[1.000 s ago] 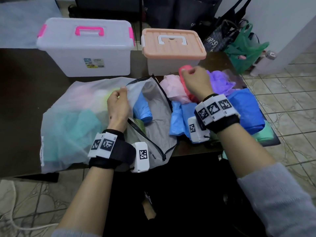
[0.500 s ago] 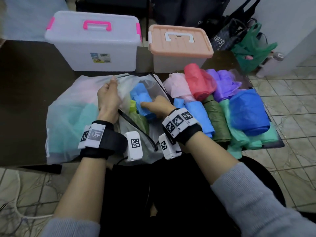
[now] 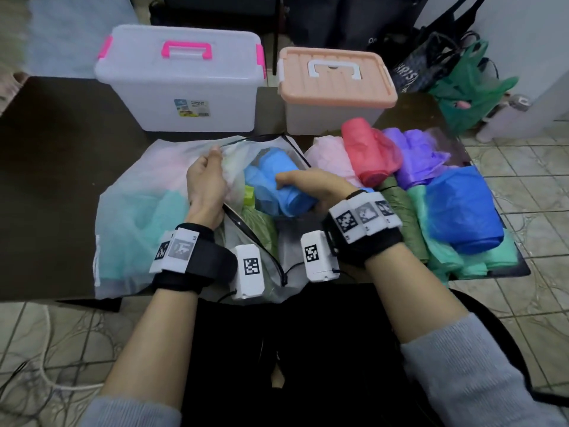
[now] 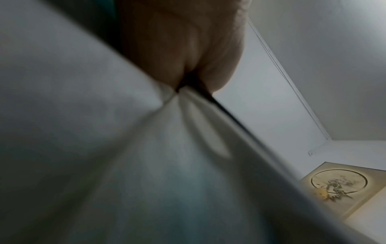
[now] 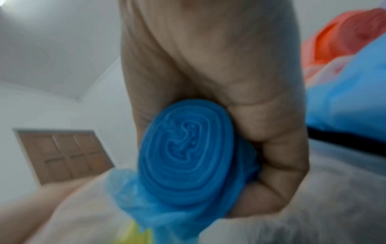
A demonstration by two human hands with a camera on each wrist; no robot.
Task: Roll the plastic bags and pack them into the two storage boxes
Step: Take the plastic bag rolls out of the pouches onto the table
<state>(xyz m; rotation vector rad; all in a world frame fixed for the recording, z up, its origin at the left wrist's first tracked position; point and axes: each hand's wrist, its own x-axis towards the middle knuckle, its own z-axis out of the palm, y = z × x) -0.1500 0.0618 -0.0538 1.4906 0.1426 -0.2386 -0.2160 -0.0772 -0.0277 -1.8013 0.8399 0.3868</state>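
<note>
Nearest us, our right hand [image 3: 311,188] reaches into the open mouth of the translucent zip bag [image 3: 144,211], fingers [image 5: 277,148] curled round a light blue roll [image 3: 277,186] of plastic bags; in the right wrist view its spiral end faces the camera, the roll lying across the palm with the thumb along its far side. Our left hand [image 3: 204,180] pinches the bag's zip edge [image 4: 208,97] between thumb and fingers, holding the mouth up and open. Inside, beside the blue roll, we see yellow-green and olive plastic, and teal and pink shapes showing through the wall. To the right, on the table [image 3: 55,143], lies a heap of bags [image 3: 455,204]: red, purple, blue, green, pale pink, some rolled, some loose. Farther back stand 2 storage boxes [image 3: 181,75], the second with a peach lid [image 3: 335,78], both closed. We judge the task barely begun: nothing packed that we can see, lids unopened, and the bags yet to be rolled and packed
</note>
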